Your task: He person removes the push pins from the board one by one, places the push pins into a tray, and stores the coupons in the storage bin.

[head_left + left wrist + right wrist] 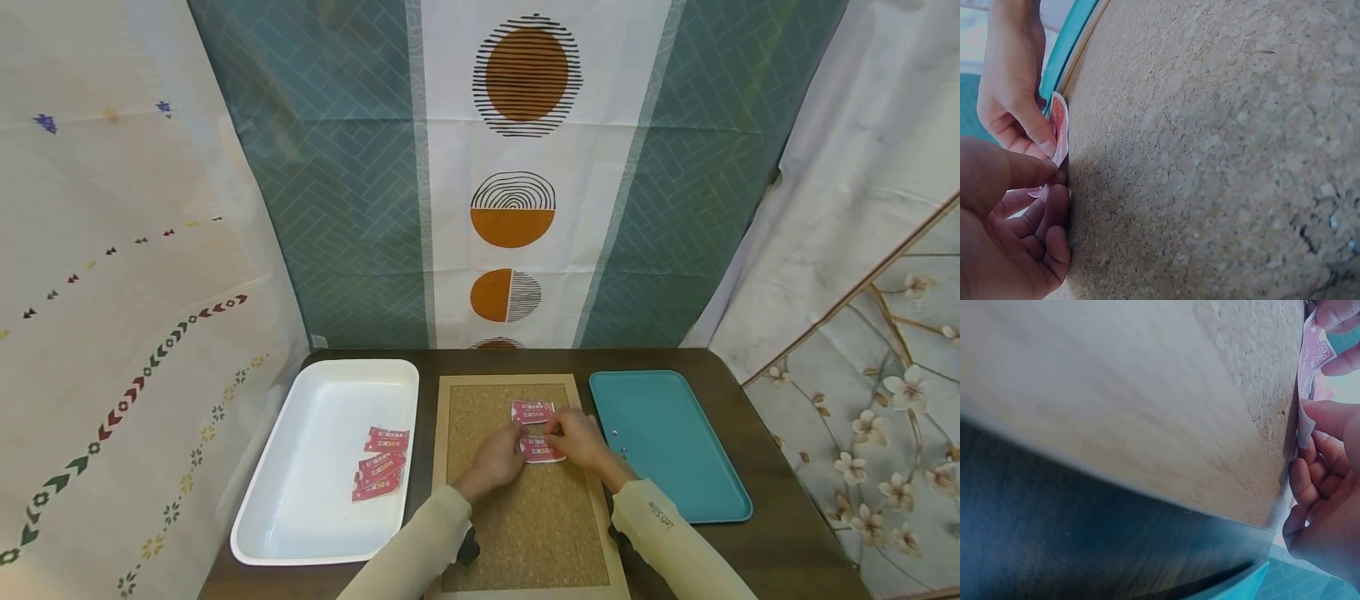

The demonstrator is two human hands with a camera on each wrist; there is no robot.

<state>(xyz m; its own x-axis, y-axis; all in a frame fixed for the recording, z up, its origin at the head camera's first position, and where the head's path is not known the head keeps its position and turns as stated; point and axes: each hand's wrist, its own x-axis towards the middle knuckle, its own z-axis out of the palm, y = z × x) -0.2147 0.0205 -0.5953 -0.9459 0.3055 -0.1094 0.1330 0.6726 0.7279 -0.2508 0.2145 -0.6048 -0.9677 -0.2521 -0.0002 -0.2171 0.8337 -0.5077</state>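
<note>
A red and white paper coupon (542, 450) is held between both hands, low over a cork board (525, 533) in a pale wooden frame. At its left end, my left hand (497, 457) pinches the paper with thumb and fingertips. My right hand (581, 437) grips the right part near the top edge, its thumb (1329, 415) pressed on the paper. In the right wrist view the coupon (1313, 353) looks bent, close to the cork. Just beyond it, a second coupon (531, 411) lies on the board, its lower right partly covered by the right hand.
Left of the board stands a white tray (300, 500) with several red coupons (381, 467) overlapping along its right side. A teal tray (675, 442) lies to the right, with a few tiny shiny pieces (615, 432) near its left edge. Dark wooden tabletop (780, 533) surrounds them.
</note>
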